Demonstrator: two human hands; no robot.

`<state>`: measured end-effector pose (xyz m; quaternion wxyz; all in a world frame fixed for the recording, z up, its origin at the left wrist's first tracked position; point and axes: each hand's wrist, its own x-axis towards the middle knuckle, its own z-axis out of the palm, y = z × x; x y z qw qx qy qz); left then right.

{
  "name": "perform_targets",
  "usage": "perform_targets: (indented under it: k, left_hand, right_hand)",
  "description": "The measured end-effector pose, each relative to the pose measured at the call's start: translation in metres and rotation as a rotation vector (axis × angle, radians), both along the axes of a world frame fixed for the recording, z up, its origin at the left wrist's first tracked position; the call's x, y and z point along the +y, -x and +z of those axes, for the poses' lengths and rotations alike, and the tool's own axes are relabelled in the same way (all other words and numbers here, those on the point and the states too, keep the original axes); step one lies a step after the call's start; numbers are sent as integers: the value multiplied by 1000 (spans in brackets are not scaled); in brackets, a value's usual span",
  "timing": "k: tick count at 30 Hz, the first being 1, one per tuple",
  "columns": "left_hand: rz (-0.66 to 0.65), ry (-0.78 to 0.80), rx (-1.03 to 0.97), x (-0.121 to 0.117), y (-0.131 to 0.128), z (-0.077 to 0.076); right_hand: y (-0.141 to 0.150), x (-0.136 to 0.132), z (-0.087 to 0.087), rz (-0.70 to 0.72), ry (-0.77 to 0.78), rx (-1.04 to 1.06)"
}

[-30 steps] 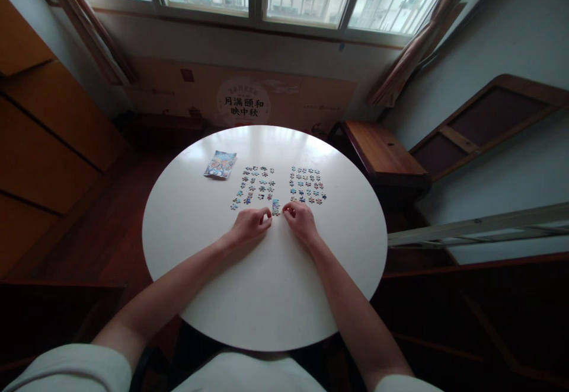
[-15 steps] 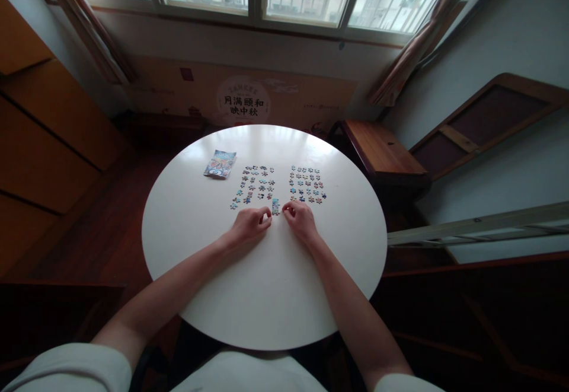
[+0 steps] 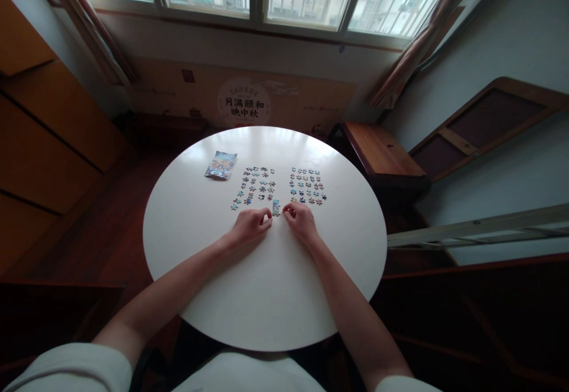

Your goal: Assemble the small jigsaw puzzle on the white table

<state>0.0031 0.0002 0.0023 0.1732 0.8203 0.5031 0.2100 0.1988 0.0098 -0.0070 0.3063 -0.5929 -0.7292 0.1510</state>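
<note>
A small joined strip of jigsaw puzzle pieces (image 3: 276, 207) lies on the round white table (image 3: 267, 297) between my two hands. Just left of it, my left hand (image 3: 252, 223) rests with thumb and fingertips curled together in a pinch; whatever may be between them is too small to see. My right hand (image 3: 301, 219) is close on the strip's other side, also pinched, and its fingertips hide anything they hold. Beyond the hands, loose puzzle pieces lie in rough rows, one group (image 3: 262, 190) at the left and another (image 3: 307, 178) at the right.
A colourful printed packet (image 3: 221, 165) lies toward the back left of the table. Past the table's right edge stands a wooden side table (image 3: 382, 152). A window with bars and curtains fills the far wall, above a printed panel (image 3: 311, 92).
Both hands keep the same pinched pose beside the strip. Only the camera view has shifted very slightly.
</note>
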Motion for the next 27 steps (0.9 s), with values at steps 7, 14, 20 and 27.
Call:
perform_targets:
  k: [7, 14, 20, 27]
  left_hand:
    - [0, -6, 2, 1, 0, -2]
    - [-2, 15, 3, 0, 0, 0]
    - [3, 22, 11, 0, 0, 2]
    - [3, 15, 8, 0, 0, 0]
  right_hand:
    - [0, 0, 0, -11, 12, -8]
    - [0, -1, 1, -3, 11, 1]
    - [0, -1, 2, -4, 9, 8]
    - [0, 0, 1, -3, 11, 11]
